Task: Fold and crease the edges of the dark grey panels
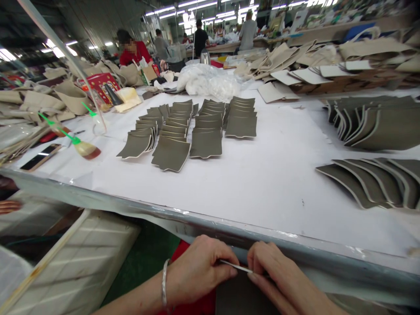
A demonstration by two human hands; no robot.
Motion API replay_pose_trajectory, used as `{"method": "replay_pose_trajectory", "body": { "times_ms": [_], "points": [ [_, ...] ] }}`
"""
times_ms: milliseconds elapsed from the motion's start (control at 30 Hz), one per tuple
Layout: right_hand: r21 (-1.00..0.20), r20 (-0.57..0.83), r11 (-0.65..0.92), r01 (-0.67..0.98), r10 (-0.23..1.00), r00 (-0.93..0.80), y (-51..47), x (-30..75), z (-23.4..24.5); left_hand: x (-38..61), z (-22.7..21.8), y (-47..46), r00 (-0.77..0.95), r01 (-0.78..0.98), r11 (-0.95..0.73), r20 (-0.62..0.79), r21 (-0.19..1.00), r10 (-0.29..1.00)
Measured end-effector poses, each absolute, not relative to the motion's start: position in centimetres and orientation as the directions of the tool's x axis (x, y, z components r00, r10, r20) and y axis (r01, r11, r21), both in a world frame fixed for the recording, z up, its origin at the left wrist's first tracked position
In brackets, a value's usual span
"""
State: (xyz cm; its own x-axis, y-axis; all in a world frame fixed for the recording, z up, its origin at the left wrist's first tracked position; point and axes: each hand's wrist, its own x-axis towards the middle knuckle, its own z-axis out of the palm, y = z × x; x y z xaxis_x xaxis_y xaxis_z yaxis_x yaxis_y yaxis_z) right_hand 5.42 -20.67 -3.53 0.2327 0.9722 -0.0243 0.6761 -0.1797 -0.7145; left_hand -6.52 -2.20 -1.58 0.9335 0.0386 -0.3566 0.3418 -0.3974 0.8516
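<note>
Grey leather piece (241, 295) below white paper-covered table (262, 183), factory hall.

The gray sheet (241, 293) sits below the table edge (203, 223), and the bottom of the picture cuts it off. The right hand (278, 275) hides part of it. The gray pieces (377, 181) far right of the table edge run off the side. People behind the table edge are blurry.

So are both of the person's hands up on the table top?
No, the left hand and right hand pinch a grey piece below the table edge.
</note>
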Motion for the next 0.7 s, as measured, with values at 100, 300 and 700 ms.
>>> {"method": "replay_pose_trajectory", "body": {
  "times_ms": [100, 300, 700],
  "points": [
    [-0.743, -0.072, -0.229, 0.629, 0.962, 0.265, -21.0, 5.5, -3.5, -6.4, -1.6, -2.5, 0.942, 0.316, -0.387, -0.334, 0.866, 0.023],
    [-0.727, -0.069, -0.198, 0.657, 0.974, 0.217, -20.4, 5.3, -1.8, -6.4, -1.3, -2.8, 0.946, 0.303, -0.377, -0.325, 0.875, 0.006],
    [-0.652, -0.136, -0.142, 0.745, 0.988, 0.069, -23.3, 7.7, -1.8, -7.4, -2.2, -2.5, 0.909, 0.41, -0.341, -0.409, 0.846, 0.077]
  ]
}}
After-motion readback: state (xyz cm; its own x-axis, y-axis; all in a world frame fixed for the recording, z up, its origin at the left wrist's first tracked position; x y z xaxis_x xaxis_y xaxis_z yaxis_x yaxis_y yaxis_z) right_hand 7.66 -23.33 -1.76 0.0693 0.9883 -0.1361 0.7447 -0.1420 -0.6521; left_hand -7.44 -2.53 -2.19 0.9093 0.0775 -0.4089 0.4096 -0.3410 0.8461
